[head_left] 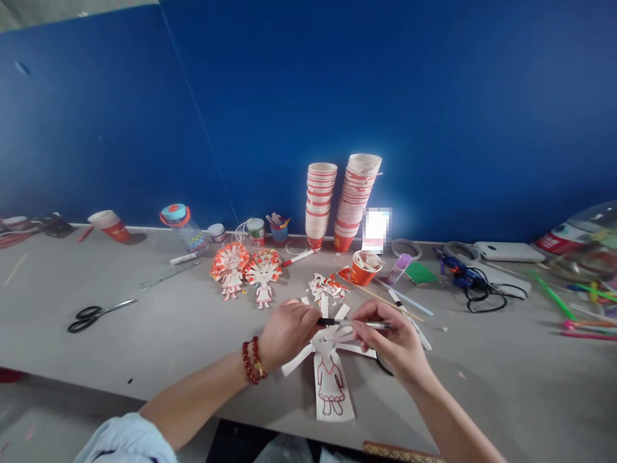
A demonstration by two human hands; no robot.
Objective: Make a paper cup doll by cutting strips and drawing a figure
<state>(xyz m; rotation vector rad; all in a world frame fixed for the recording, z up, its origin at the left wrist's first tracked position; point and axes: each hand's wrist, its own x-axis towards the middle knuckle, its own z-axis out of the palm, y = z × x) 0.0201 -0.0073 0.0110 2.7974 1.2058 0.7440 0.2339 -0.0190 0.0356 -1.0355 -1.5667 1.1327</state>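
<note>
Both my hands meet over a paper cutout above the table's front part. My left hand (295,333), with red beads on its wrist, pinches the black end of a pen (343,323). The pen's pale barrel lies in the closed fingers of my right hand (388,334). Beneath them is the white paper cutout (332,386), with strips spreading from its round middle and a figure in a dress outlined in dark red on its long lower strip. My fingers cover some of the upper strips.
Paper scraps (328,287) lie behind my hands, near an orange cup (365,269). Two tall cup stacks (321,206) lean by the blue wall. Finished paper dolls (231,267) and black scissors (96,315) lie left; a glue gun (460,270) and corded items lie right.
</note>
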